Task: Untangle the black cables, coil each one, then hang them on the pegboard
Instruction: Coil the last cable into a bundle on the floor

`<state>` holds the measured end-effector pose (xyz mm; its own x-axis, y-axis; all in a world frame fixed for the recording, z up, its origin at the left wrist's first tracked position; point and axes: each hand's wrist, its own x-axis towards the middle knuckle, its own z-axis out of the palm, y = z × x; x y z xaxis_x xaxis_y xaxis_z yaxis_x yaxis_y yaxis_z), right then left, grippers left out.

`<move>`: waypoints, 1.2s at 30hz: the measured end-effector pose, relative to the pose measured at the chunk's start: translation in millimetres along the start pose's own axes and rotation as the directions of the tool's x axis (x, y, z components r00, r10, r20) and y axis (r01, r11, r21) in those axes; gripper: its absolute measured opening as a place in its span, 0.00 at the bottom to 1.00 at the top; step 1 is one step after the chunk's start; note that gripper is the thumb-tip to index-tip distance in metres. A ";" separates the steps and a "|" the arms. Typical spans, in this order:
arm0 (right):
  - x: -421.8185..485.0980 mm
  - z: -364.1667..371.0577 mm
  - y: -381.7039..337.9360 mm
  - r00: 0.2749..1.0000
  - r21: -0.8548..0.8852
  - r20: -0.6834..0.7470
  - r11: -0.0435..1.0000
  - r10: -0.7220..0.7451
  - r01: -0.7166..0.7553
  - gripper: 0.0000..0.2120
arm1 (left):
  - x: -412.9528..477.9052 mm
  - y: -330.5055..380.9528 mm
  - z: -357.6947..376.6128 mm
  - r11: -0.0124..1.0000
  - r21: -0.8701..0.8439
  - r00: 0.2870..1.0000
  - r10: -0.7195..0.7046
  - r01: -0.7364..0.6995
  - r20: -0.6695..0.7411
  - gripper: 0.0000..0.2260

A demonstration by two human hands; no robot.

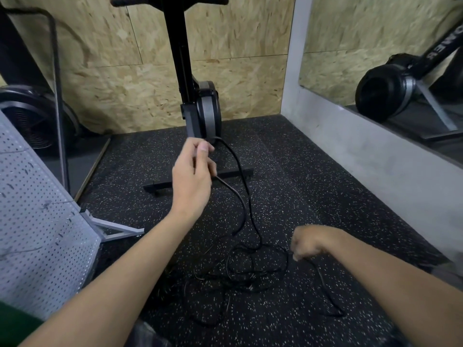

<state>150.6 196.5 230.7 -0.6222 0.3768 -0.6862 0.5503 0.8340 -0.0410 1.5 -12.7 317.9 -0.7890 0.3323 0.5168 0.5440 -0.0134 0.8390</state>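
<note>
A tangle of black cables (pixel 253 266) lies on the speckled rubber floor in front of me. My left hand (pixel 194 176) is raised above the floor and grips a loop of one black cable (pixel 241 176), whose two strands hang down into the tangle. My right hand (pixel 309 241) is low at the right edge of the pile, fingers curled round another cable strand (pixel 325 286) that trails toward me. The white pegboard (pixel 37 221) stands slanted at the left, with small hooks on it.
A black upright rowing machine (pixel 200 106) with a floor bar (pixel 200 180) stands straight ahead against the chipboard wall. A fan wheel (pixel 35 121) sits at far left. The pegboard's white foot (pixel 115 229) reaches onto the mat. A mirror (pixel 388 58) above a grey ledge runs along the right.
</note>
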 end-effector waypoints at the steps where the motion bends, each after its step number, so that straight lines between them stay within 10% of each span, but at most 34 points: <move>1: 2.2 -3.3 4.2 0.996 0.072 -0.074 0.995 -0.059 0.065 0.22 | -3.1 -0.3 0.3 1.000 -0.005 0.999 -0.001 0.001 0.051 0.11; 8: -4.3 -15.0 -21.1 0.814 0.458 -0.343 0.673 -0.468 0.580 0.34 | -3.3 4.0 11.1 0.925 -0.279 0.964 -0.225 0.256 0.140 0.13; 13: -12.4 -10.5 -41.6 0.808 0.543 -0.272 0.610 -0.523 0.578 0.13 | 7.4 1.3 8.4 0.746 -0.551 0.915 -0.392 0.375 0.091 0.12; 17: -16.6 -10.7 -35.3 0.851 0.810 -0.043 0.480 -0.524 0.336 0.39 | 20.5 -9.4 -5.7 0.648 -0.679 0.880 -0.474 0.347 -0.003 0.11; 25: -16.0 -26.1 -12.3 0.917 0.910 -0.312 0.199 -0.246 0.363 0.19 | 9.0 -52.2 -19.0 0.819 -0.097 0.822 -0.569 0.565 -0.023 0.10; 31: -31.7 -38.1 -25.7 0.794 0.763 -0.552 0.230 -0.255 0.604 0.14 | -3.4 -80.7 -21.9 0.572 0.764 0.715 -0.665 0.299 0.218 0.23; 36: -49.3 -44.9 -39.5 0.740 0.690 -0.579 0.278 -0.342 0.668 0.17 | -14.5 -59.3 2.4 0.846 0.521 0.846 -0.359 0.116 0.395 0.32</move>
<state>134.6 163.1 298.8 -0.9710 0.2275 -0.0735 0.1216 0.2050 -0.9712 -18.6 -14.5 260.2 -0.7499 0.6581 0.0683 0.5171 0.5185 0.6811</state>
